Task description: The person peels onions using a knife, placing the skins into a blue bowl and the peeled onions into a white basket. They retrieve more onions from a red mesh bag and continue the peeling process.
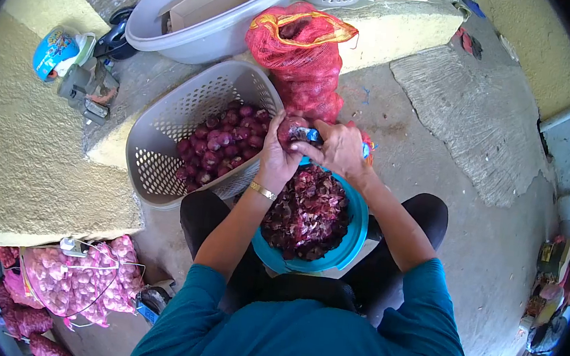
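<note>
My left hand [277, 155], with a gold watch on its wrist, is closed round a red onion [292, 128]. My right hand [340, 149] is closed on what looks like a small knife [313, 135], blue where it shows between the fingers and held against the onion. Most of it is hidden by my fingers. Below both hands, between my knees, a turquoise basin [357, 243] holds a heap of dark red onion skins [309, 211]. Left of my left hand, a grey-brown perforated basket [161, 114] contains many red onions [216, 140].
A red mesh sack [305, 77] stands just beyond my hands. Behind it a large pale tub [202, 36] with a cardboard box [216, 3] rests on a ledge. Mesh bags of garlic [79, 282] lie at lower left. Rough concrete floor [468, 127] extends to the right.
</note>
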Demonstrator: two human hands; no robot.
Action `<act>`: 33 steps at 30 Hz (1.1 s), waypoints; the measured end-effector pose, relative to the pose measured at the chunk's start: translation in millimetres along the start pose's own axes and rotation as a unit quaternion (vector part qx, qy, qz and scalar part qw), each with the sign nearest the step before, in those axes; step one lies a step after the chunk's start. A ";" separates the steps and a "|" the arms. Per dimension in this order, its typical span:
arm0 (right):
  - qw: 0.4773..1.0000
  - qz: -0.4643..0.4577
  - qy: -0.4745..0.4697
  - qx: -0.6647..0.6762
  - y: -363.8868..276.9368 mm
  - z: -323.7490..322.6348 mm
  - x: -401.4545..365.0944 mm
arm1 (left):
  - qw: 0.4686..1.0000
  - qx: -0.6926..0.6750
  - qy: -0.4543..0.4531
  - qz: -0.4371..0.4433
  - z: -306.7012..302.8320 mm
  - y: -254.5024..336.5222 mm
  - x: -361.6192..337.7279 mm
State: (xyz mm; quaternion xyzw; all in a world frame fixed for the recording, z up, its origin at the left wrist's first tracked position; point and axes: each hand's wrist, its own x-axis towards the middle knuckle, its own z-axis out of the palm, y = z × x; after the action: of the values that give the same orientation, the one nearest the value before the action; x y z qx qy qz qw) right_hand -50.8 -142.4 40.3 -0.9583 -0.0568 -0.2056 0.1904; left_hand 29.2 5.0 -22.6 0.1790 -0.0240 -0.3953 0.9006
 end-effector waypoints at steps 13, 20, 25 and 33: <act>0.999 -0.016 0.033 -0.018 -2.3 -13.6 10.4 | 0.999 -0.005 -0.022 -0.047 26.7 22.3 -8.5; 0.997 0.047 0.055 0.029 -5.6 20.1 -1.4 | 0.997 -0.057 -0.005 0.056 18.9 -3.7 -8.6; 0.971 0.135 0.041 0.190 -13.7 29.5 -2.2 | 0.990 0.013 0.038 0.135 37.9 -5.5 -14.7; 0.999 -0.005 0.036 0.017 -1.3 -12.9 8.1 | 0.997 -0.038 -0.039 -0.049 29.4 17.7 -7.8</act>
State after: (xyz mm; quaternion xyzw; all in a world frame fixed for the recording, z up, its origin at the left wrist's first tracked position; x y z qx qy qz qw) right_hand -48.5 -146.0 55.0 -0.9466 -0.0578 -0.2398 0.2078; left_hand 30.9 12.7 11.7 0.1298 -0.0351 -0.4458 0.8850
